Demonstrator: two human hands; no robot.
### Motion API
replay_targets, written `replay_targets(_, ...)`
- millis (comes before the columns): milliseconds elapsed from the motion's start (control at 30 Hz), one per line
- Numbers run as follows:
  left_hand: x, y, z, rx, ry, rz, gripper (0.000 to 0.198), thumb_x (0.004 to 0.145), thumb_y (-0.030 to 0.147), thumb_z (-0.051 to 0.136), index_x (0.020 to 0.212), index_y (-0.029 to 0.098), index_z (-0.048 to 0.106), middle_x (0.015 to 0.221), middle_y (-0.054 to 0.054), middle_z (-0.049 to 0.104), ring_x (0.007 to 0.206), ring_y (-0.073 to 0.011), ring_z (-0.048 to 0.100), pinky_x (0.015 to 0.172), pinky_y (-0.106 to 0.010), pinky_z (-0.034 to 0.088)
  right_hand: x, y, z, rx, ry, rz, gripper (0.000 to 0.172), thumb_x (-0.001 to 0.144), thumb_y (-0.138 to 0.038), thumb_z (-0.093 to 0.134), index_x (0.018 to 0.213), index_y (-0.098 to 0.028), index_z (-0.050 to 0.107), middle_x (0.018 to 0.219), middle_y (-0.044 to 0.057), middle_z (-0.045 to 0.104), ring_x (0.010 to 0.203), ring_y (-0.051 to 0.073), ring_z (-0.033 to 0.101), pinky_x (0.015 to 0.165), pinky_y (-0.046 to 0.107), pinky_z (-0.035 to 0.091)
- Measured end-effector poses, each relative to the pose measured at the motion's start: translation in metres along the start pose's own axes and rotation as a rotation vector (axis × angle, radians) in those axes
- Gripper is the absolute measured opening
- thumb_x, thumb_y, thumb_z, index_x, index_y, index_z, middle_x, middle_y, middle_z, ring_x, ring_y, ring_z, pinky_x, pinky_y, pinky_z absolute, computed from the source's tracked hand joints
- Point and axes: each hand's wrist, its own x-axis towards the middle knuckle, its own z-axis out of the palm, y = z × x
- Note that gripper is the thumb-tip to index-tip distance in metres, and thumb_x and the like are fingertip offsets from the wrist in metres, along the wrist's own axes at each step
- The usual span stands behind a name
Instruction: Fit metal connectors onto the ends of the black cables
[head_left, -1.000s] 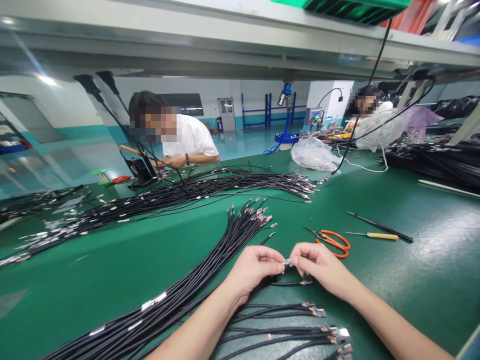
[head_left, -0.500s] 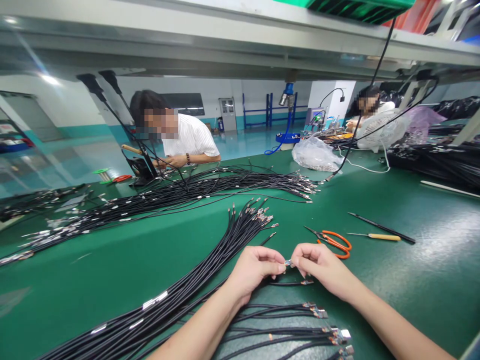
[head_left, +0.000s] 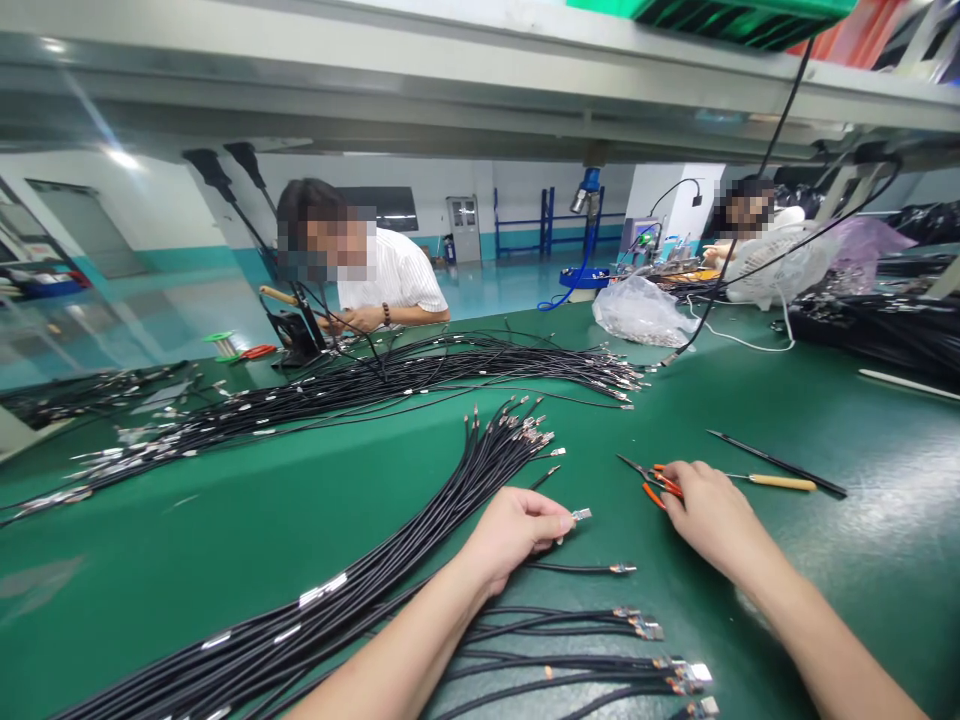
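Observation:
My left hand (head_left: 519, 535) is closed in a pinch on a black cable, whose metal connector (head_left: 582, 515) sticks out past the fingertips. Most of that cable is hidden by my hand and forearm. To the right, my right hand (head_left: 709, 510) lies over the orange-handled scissors (head_left: 651, 490), fingers curled on the handles. The scissors' pointed blades face left on the green tabletop. Below my left hand, several black cables with bare connectors (head_left: 649, 627) lie with their ends to the right.
A thick bundle of black cables (head_left: 420, 530) curves along the left. Behind it stretches another cable bundle (head_left: 420, 375). A yellow-handled pick (head_left: 780, 482) and black tweezers (head_left: 780, 464) lie right of the scissors. A plastic bag (head_left: 645, 310) sits farther back. Two people work across the table.
My right hand has left the connector and moved right onto the scissors' handles. My left hand still pinches the cable, with its connector now more exposed. The view has shifted slightly.

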Motion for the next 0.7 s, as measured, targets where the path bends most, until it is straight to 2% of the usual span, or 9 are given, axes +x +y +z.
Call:
replay_targets(100, -0.001, 0.002, 0.002, 0.046, 0.023, -0.015, 0.018, 0.051, 0.028, 0.072, 0.058, 0.012, 0.068, 0.044, 0.004, 0.050, 0.043, -0.0052, 0.031, 0.048, -0.023, 0.021, 0.000, 0.002, 0.004, 0.075, -0.108, -0.010, 0.025, 0.072, -0.007, 0.041, 0.087, -0.014, 0.059, 0.081, 0.012, 0.060, 0.079, 0.025, 0.058, 0.071, 0.034, 0.043)
replay_targets(200, -0.002, 0.001, 0.004, 0.120, 0.036, 0.007, 0.013, 0.051, 0.024, 0.070, 0.056, 0.012, 0.069, 0.046, 0.003, 0.054, 0.046, -0.0068, 0.036, 0.050, -0.024, 0.025, 0.001, -0.003, -0.004, 0.221, -0.174, -0.033, 0.034, 0.066, -0.001, 0.039, 0.091, -0.015, 0.058, 0.091, 0.012, 0.060, 0.086, 0.023, 0.058, 0.077, 0.032, 0.043)
replay_targets(300, 0.000, -0.002, 0.002, 0.168, 0.007, 0.053, 0.014, 0.052, 0.024, 0.070, 0.059, 0.012, 0.070, 0.052, 0.000, 0.061, 0.051, -0.0096, 0.044, 0.056, -0.025, 0.034, 0.003, -0.014, -0.020, 0.405, -0.168, -0.179, 0.032, 0.070, -0.004, 0.039, 0.093, -0.017, 0.056, 0.097, 0.009, 0.059, 0.089, 0.022, 0.056, 0.081, 0.032, 0.043)
replay_targets(400, 0.003, -0.006, -0.002, 0.234, -0.036, 0.064, 0.021, 0.051, 0.027, 0.071, 0.065, 0.012, 0.072, 0.057, -0.002, 0.064, 0.054, -0.0115, 0.048, 0.059, -0.026, 0.038, 0.004, -0.026, -0.036, 0.578, -0.267, -0.348, 0.021, 0.079, -0.018, 0.043, 0.096, -0.021, 0.055, 0.096, 0.005, 0.062, 0.085, 0.021, 0.056, 0.079, 0.033, 0.042)
replay_targets(467, 0.004, -0.007, -0.005, 0.264, -0.059, 0.059, 0.024, 0.051, 0.029, 0.071, 0.068, 0.012, 0.073, 0.057, -0.002, 0.065, 0.053, -0.0115, 0.048, 0.058, -0.025, 0.037, 0.005, -0.031, -0.041, 0.584, -0.309, -0.406, 0.018, 0.080, -0.029, 0.049, 0.095, -0.023, 0.057, 0.097, 0.005, 0.064, 0.085, 0.022, 0.055, 0.079, 0.036, 0.040)
replay_targets(533, 0.005, -0.006, -0.007, 0.274, -0.071, 0.064, 0.024, 0.052, 0.029, 0.071, 0.069, 0.012, 0.073, 0.056, -0.001, 0.064, 0.052, -0.0108, 0.047, 0.057, -0.025, 0.037, 0.004, -0.031, -0.040, 0.519, -0.293, -0.423, 0.019, 0.078, -0.037, 0.053, 0.092, -0.024, 0.060, 0.098, 0.005, 0.064, 0.087, 0.024, 0.053, 0.081, 0.040, 0.036)
replay_targets(700, 0.005, 0.000, -0.005, 0.298, -0.090, 0.016, 0.017, 0.053, 0.023, 0.069, 0.066, 0.012, 0.073, 0.048, 0.002, 0.058, 0.046, -0.0076, 0.038, 0.049, -0.022, 0.028, -0.005, -0.018, -0.028, 0.482, -0.272, -0.393, 0.021, 0.078, -0.038, 0.055, 0.094, -0.027, 0.060, 0.103, 0.005, 0.062, 0.099, 0.026, 0.050, 0.088, 0.043, 0.028)
